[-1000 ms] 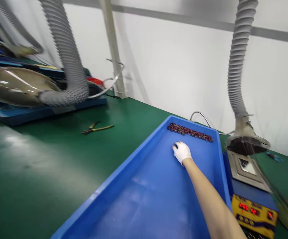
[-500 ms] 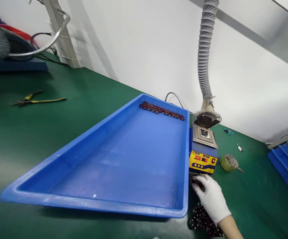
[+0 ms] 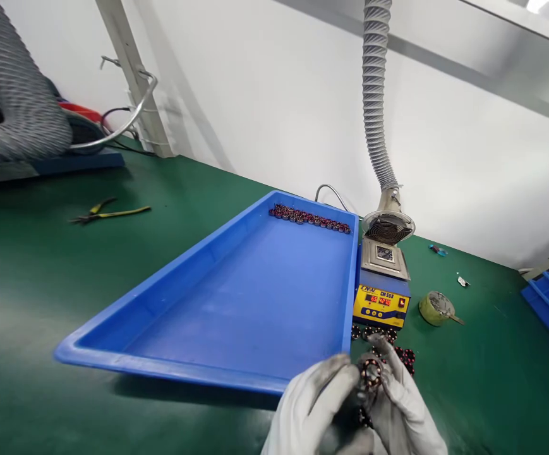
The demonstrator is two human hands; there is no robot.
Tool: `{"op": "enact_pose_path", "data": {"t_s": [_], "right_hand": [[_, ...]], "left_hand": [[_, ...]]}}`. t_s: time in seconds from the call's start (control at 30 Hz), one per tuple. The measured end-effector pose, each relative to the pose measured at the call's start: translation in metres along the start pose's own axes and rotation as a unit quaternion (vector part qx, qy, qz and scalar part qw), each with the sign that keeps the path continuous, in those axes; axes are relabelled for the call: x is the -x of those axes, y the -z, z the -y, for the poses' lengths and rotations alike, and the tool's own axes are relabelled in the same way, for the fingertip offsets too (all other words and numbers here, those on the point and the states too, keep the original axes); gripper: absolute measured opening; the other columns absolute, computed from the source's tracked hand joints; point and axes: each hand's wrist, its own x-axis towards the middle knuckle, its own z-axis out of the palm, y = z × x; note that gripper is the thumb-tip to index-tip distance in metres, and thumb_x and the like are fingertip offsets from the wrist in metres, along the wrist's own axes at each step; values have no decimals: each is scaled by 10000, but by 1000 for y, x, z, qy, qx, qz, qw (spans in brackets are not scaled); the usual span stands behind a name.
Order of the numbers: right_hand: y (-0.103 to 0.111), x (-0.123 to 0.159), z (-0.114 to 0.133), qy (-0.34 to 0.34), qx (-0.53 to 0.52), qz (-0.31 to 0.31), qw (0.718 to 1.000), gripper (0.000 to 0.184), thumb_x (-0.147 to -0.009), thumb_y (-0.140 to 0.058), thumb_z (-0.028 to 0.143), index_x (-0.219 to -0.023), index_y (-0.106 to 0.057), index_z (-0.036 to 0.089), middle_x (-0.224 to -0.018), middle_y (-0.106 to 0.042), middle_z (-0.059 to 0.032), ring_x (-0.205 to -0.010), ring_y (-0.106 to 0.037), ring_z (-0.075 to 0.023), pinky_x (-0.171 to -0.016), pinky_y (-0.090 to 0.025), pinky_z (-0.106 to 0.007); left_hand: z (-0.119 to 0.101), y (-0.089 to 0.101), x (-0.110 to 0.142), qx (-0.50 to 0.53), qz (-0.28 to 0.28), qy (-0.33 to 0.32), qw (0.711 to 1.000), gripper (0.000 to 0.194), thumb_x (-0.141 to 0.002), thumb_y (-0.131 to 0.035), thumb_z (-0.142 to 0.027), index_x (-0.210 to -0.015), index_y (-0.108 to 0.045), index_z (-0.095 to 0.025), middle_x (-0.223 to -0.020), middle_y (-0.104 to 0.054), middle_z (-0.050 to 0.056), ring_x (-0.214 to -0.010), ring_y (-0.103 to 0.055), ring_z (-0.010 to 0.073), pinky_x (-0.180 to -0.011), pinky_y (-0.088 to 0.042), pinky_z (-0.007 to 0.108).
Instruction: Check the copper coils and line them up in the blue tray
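At lower right, the right hand [image 3: 407, 404] pinches a small ring [image 3: 371, 373] near the tray [image 3: 255, 284]; the left hand [image 3: 307, 404] has a grip (blurred) I cannot tell. Handling the ring seems to call for steadiness.

The left hand [image 3: 309, 404] has come into view — beside it, the right hand [image 3: 404, 401] now holds a round part [image 3: 371, 373].

blue tray [image 3: 246, 297]: smooth plastic, semi-gloss. gloves [image 3: 297, 407]: matt cloth. green counter [image 3: 28, 328]: smooth w/ sheen (esp. twd left edge). heater plate [image 3: 371, 255] nr back edge: metal.
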Motion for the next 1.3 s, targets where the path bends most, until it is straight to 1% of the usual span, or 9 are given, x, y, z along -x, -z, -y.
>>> {"op": "enact_pose_path", "data": {"t_s": [0.13,0.27,0.43,0.6,0.77,0.87,1.0,1.07,1.3], "right_hand": [[-17,9,-3,-39,-54,36,997,319,-663,-708,460,-912,-661,265,-896,-671,-57,-801,-628,-214,-699,-497,-325],[-10,6,-1,9,13,16,1000,294,-725,-642,483,-894,-673,245,-839,-670,-57,-809,-620,-207,-757,-487,-321],[1,4,9,35,119,109,986,342,-637,-748,385,-940,-654,255,-961,-639,-68,-841,-607,-223,-766,-493,-344],[-5,7,8,34,81,35,996,261,-625,-756,390,-828,-685,243,-906,-644,-61,-822,-604,-221,-761,-485,-351],[-9,1,16,151,157,99,971,131,-673,-719,373,-698,-693,247,-730,-587,-33,-709,-576,-187,-626,-475,-296],[-5,-2,17,230,191,52,953,83,-705,-697,325,-667,-691,252,-708,-591,-38,-718,-575,-190,-632,-480,-302],[6,2,11,287,73,-109,949,20,-732,-679,292,-747,-684,304,-765,-641,-6,-770,-600,-179,-695,-494,-305],[7,6,7,270,54,-138,951,77,-708,-701,273,-774,-683,308,-816,-657,-4,-809,-609,-184,-730,-492,-309],[-27,11,-4,80,19,-35,996,263,-648,-741,350,-889,-674,269,-873,-681,-70,-791,-633,-254,-743,-505,-416]], "left_hand": [[-5,3,-25,-27,-40,-56,997,199,-901,-439,-237,-1068,-519,-165,-1018,-599,100,-977,-559,188,-792,-500,304],[-7,9,-32,-17,-15,-46,999,183,-911,-419,-258,-1036,-517,-168,-971,-613,79,-924,-573,183,-758,-495,301],[-7,16,-38,-4,-12,-70,997,247,-936,-319,-298,-1015,-514,-169,-914,-621,61,-870,-591,179,-705,-501,293],[-5,13,-40,40,1,-28,999,206,-918,-378,-325,-1031,-490,-193,-934,-611,47,-890,-586,158,-728,-512,259],[-3,17,-42,71,22,-64,995,297,-939,-301,-393,-1007,-513,-197,-927,-628,52,-881,-589,169,-711,-513,277],[-4,19,-41,49,48,-70,995,225,-920,-387,-346,-995,-525,-185,-953,-621,54,-908,-575,182,-731,-501,303],[-6,19,-39,-12,34,-82,996,148,-882,-450,-231,-983,-539,-168,-950,-630,53,-915,-572,194,-754,-483,322],[-6,19,-40,-39,13,-90,995,138,-868,-454,-213,-955,-548,-163,-932,-638,51,-899,-580,196,-746,-481,322],[-6,16,-42,-95,-36,-106,989,207,-882,-367,-188,-970,-550,-149,-926,-648,64,-873,-596,208,-736,-477,348]]}}
